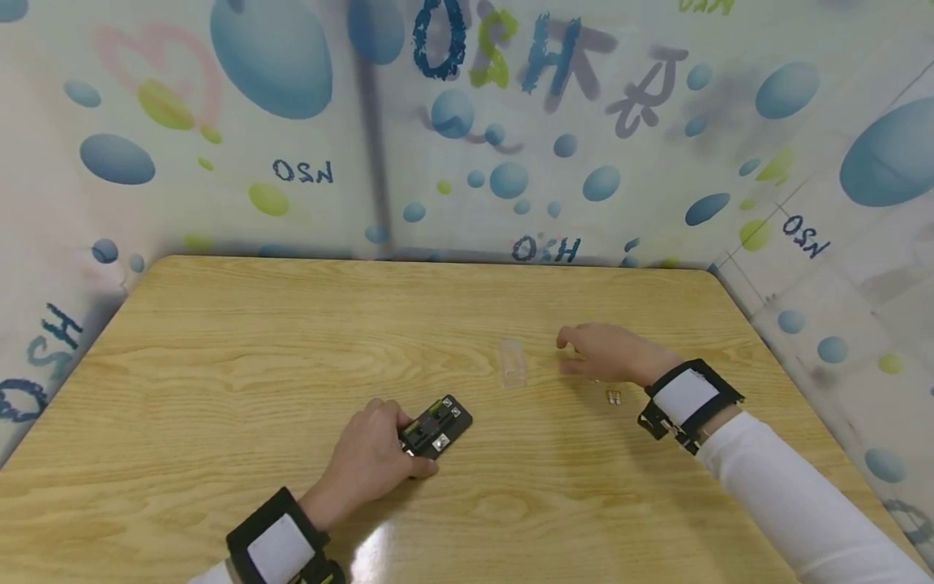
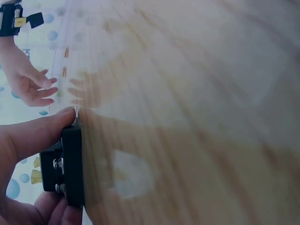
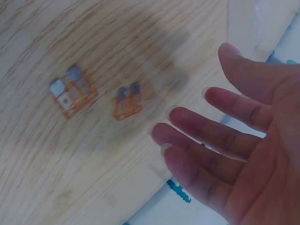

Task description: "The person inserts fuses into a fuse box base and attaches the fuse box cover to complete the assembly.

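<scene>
We are gripping the black block near one end, between the thumb and fingers of the left hand, over the middle of the desk. We are judging it light and rigid; holding opposite edges is leaving its upper face accessible. The fingers of the right hand are hanging empty and slightly bent near an orange fuse and a second orange fuse, both lying on the desk. We are rating these as very light, hard and slippery, and are advising a fingertip pinch on the plastic body, avoiding the metal blades.
</scene>
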{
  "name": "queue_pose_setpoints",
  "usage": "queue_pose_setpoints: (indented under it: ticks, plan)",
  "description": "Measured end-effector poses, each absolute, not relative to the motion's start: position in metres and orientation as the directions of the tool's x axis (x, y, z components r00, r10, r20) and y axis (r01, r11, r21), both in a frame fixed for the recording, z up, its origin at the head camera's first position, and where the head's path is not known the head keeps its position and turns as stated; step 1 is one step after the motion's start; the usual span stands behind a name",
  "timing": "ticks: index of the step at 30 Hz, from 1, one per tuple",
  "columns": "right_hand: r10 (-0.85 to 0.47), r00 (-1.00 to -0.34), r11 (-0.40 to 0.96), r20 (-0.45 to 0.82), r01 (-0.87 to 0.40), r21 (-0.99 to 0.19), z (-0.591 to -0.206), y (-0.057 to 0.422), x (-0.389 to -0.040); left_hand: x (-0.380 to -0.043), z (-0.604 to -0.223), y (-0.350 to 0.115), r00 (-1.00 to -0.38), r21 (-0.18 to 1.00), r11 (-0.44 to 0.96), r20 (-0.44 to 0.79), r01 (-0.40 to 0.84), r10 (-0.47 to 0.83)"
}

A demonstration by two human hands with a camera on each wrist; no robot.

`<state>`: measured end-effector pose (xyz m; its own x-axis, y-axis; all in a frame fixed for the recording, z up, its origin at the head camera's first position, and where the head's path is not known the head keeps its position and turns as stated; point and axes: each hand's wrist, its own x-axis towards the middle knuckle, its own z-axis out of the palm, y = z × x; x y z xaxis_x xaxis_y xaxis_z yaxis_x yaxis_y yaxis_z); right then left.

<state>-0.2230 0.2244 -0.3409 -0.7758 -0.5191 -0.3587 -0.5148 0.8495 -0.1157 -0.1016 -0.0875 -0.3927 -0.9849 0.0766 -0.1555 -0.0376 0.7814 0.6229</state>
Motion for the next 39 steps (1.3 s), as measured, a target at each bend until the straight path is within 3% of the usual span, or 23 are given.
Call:
queue_pose_setpoints:
  ticks: [14, 39]
  plan:
    - [-0.423, -0.805, 0.899, -0.416, -0.429, -0.085, -0.349, 0.238, -0.225, -0.102, -0.393, -0.087, -0.984, 0.631, 0.775, -0.16, -0.041, 0.078]
    - [-0.416, -0.829, 0.909, -0.374, -0.385, -0.16, -0.362, 0.252, -0.236, -0.102, -0.393, -0.088, -0.984, 0.633, 0.773, -0.161, -0.045, 0.075]
